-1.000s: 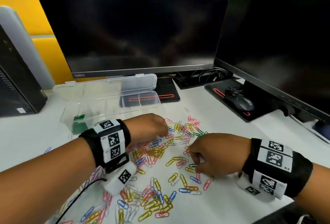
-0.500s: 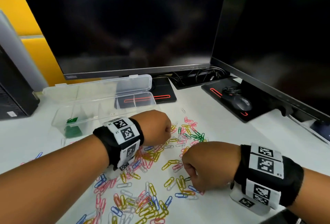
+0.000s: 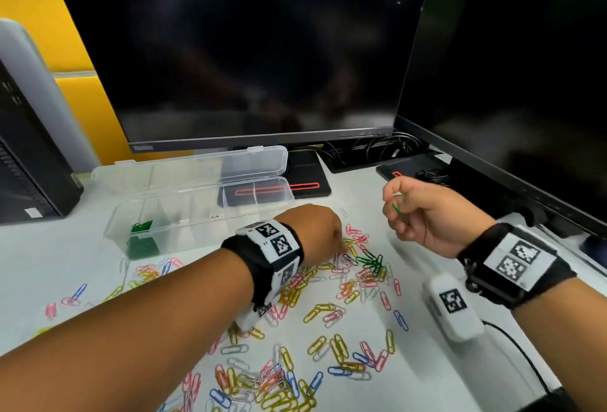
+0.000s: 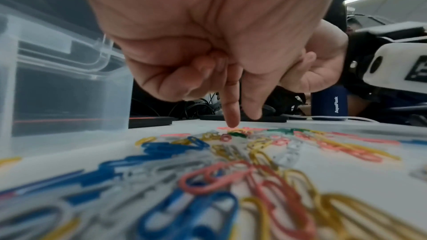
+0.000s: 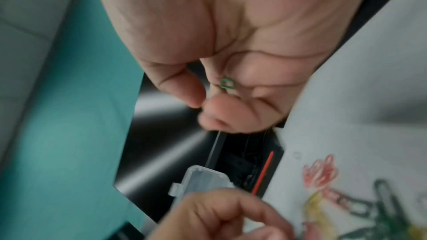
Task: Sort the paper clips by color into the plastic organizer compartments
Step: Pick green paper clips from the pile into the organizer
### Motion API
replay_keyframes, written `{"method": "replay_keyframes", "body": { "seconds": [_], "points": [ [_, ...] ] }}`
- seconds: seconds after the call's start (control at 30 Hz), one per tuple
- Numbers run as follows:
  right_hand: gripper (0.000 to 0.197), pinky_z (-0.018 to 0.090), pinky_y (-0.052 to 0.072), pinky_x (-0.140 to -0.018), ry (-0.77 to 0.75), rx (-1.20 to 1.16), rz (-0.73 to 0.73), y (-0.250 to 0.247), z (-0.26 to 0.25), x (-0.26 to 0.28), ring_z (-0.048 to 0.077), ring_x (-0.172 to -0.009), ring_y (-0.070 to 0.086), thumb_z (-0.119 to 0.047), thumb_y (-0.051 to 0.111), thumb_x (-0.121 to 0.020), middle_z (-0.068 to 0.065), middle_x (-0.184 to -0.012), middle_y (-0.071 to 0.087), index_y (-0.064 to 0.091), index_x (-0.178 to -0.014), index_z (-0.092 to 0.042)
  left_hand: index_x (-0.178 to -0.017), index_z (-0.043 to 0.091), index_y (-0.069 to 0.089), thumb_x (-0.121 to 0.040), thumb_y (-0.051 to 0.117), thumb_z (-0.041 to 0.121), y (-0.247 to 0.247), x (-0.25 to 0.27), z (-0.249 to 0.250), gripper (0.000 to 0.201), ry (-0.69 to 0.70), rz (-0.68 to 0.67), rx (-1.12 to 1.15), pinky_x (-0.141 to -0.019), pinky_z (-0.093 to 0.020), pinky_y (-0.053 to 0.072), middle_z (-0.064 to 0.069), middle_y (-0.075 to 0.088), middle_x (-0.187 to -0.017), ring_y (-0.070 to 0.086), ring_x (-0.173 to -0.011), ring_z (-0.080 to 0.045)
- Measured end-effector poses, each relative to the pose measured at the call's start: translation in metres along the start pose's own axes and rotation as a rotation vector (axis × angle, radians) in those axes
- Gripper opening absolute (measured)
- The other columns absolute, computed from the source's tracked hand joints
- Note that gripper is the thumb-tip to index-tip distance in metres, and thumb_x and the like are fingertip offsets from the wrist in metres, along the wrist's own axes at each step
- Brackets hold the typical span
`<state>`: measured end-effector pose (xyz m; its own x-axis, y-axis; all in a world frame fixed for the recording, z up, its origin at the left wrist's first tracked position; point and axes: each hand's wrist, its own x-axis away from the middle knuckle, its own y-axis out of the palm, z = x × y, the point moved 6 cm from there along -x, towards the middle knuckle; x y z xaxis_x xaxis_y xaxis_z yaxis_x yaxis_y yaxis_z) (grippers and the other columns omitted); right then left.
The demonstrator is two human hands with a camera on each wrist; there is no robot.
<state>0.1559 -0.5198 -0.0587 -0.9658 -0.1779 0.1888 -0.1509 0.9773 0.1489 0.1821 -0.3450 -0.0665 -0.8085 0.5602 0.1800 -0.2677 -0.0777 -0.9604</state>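
Note:
Several colored paper clips (image 3: 328,313) lie scattered on the white desk, with a green cluster (image 3: 369,262) at the far side. My left hand (image 3: 315,231) is down at the pile; its index fingertip (image 4: 231,125) touches the clips beside the thumb, the other fingers are curled, and it holds nothing. My right hand (image 3: 414,214) is raised above the desk and pinches one green paper clip (image 3: 397,208) (image 5: 227,83) between thumb and fingers. The clear plastic organizer (image 3: 197,211) stands open at the back left, with green clips (image 3: 141,237) in its leftmost compartment.
Two dark monitors (image 3: 249,50) stand close behind the organizer and along the right. A black computer tower (image 3: 29,165) is at the far left. Monitor stands (image 3: 308,178) and cables sit behind the pile. A blue bottle (image 4: 328,105) stands further off.
My right hand has lifted off the pile and turned palm-up, now pinching a green clip. My left hand has stayed at the far edge of the pile.

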Motion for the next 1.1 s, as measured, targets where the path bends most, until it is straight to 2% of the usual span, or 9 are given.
{"method": "replay_keyframes", "body": {
  "seconds": [0.1,0.2,0.27,0.37,0.53,0.7,0.87,0.97,1.1],
  "points": [
    [0.011,0.023,0.031,-0.045,0.115,0.430,0.014,-0.001,0.010,-0.012,0.016,-0.053,0.043,-0.009,0.063,-0.076,0.007,-0.071,0.050,0.064,-0.070,-0.018,-0.089,0.023,0.071,-0.090,0.060,0.054,0.002,-0.004,0.000,0.034,-0.037,0.031,-0.093,-0.078,-0.036,0.056,0.003,0.067,-0.086,0.062,-0.081,-0.020],
    [0.015,0.025,0.045,-0.059,0.115,1.243,-0.018,0.009,0.011,-0.021,0.010,-0.068,0.060,-0.034,0.070,-0.087,-0.007,-0.079,0.068,0.070,-0.076,-0.023,-0.089,0.022,0.069,-0.087,0.064,0.053,0.001,-0.004,-0.001,0.032,-0.058,0.058,-0.129,-0.075,-0.037,0.057,0.003,0.064,-0.082,0.062,-0.078,-0.021],
    [0.032,0.028,0.046,-0.062,0.101,1.447,-0.029,0.018,0.013,-0.027,0.013,-0.070,0.060,-0.047,0.069,-0.086,-0.002,-0.078,0.068,0.066,-0.074,-0.018,-0.089,0.023,0.069,-0.085,0.065,0.054,0.001,-0.002,-0.003,0.031,-0.064,0.050,-0.112,-0.076,-0.037,0.057,0.003,0.065,-0.084,0.062,-0.079,-0.021],
    [0.040,0.027,0.038,-0.055,0.106,1.533,-0.021,0.027,0.018,-0.035,0.017,-0.059,0.048,-0.044,0.070,-0.085,0.000,-0.065,0.056,0.053,-0.063,-0.016,-0.093,0.026,0.072,-0.084,0.067,0.052,0.002,0.002,-0.002,0.028,-0.048,0.043,-0.085,-0.079,-0.036,0.057,0.004,0.068,-0.092,0.063,-0.086,-0.022],
    [0.033,0.025,0.035,-0.052,0.100,1.529,0.004,0.033,0.013,-0.040,0.018,-0.056,0.042,-0.024,0.060,-0.087,0.000,-0.061,0.047,0.045,-0.059,-0.016,-0.102,0.027,0.072,-0.087,0.066,0.044,0.006,0.007,0.002,0.023,-0.008,0.036,-0.080,-0.081,-0.034,0.056,0.003,0.068,-0.101,0.063,-0.093,-0.023],
    [0.021,0.027,0.044,-0.064,0.016,1.649,0.139,0.023,-0.007,-0.037,0.019,-0.080,0.062,-0.036,0.060,-0.093,0.000,-0.088,0.066,0.057,-0.079,-0.020,-0.127,0.036,0.065,-0.092,0.057,0.017,0.010,0.006,0.000,0.041,0.038,-0.019,-0.077,-0.092,-0.037,0.053,0.004,0.064,-0.125,0.060,-0.111,-0.024],
    [0.025,0.027,0.044,-0.060,0.039,1.650,-0.011,0.041,0.009,-0.021,0.018,-0.077,0.063,-0.043,0.068,-0.086,-0.002,-0.080,0.067,0.065,-0.076,-0.020,-0.117,0.040,0.071,-0.091,0.056,0.015,0.010,0.003,0.001,0.039,0.076,0.010,-0.073,-0.088,-0.036,0.054,0.009,0.069,-0.116,0.062,-0.104,-0.021],
    [0.018,0.026,0.045,-0.060,0.037,1.601,-0.079,0.047,0.020,-0.021,0.019,-0.075,0.062,-0.033,0.067,-0.086,0.002,-0.082,0.069,0.068,-0.081,-0.015,-0.103,0.037,0.076,-0.090,0.061,0.021,0.008,0.003,-0.001,0.025,0.050,0.059,-0.056,-0.076,-0.030,0.051,0.009,0.070,-0.103,0.061,-0.092,-0.019],
    [0.011,0.028,0.048,-0.061,0.087,1.510,-0.100,0.046,0.025,-0.023,0.016,-0.066,0.055,-0.019,0.064,-0.082,0.005,-0.078,0.070,0.066,-0.074,-0.013,-0.099,0.030,0.074,-0.091,0.062,0.027,0.009,0.003,-0.004,0.015,0.026,0.086,-0.081,-0.076,-0.031,0.053,0.004,0.069,-0.099,0.062,-0.089,-0.021]
  ]
}}
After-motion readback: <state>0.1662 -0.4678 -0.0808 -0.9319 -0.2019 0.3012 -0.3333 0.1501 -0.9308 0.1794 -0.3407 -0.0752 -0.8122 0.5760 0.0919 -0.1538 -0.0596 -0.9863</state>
